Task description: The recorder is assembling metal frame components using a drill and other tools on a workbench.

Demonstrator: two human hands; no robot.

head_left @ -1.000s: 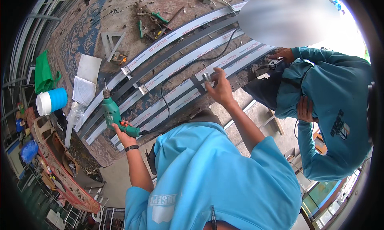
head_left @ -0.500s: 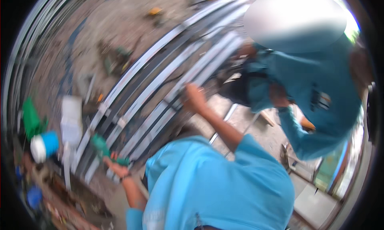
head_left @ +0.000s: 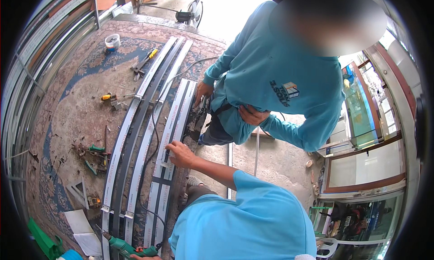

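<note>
1. The green drill point(head_left: 121, 246) is low on the left, over the near ends of the long film-covered strips point(head_left: 115, 160), bit angled outward beside the open papers point(head_left: 83, 233).
2. The left hand point(head_left: 145, 257) appears wrapped closed around its handle, though the lower edge crops most of the fingers.
3. The right hand point(head_left: 181, 155) is over the inner strips, fingers bent inward; a small pale piece seems to sit at the tips, but I can't tell whether they grip it.
4. I'd judge this as handling that piece between drillings, the bit touching no strip. Drilling from here would call for a steadied piece and a clear black cable point(head_left: 157, 144).
5. Beyond, a co-worker's hand point(head_left: 204, 93) rests near the strips' edge.
</note>
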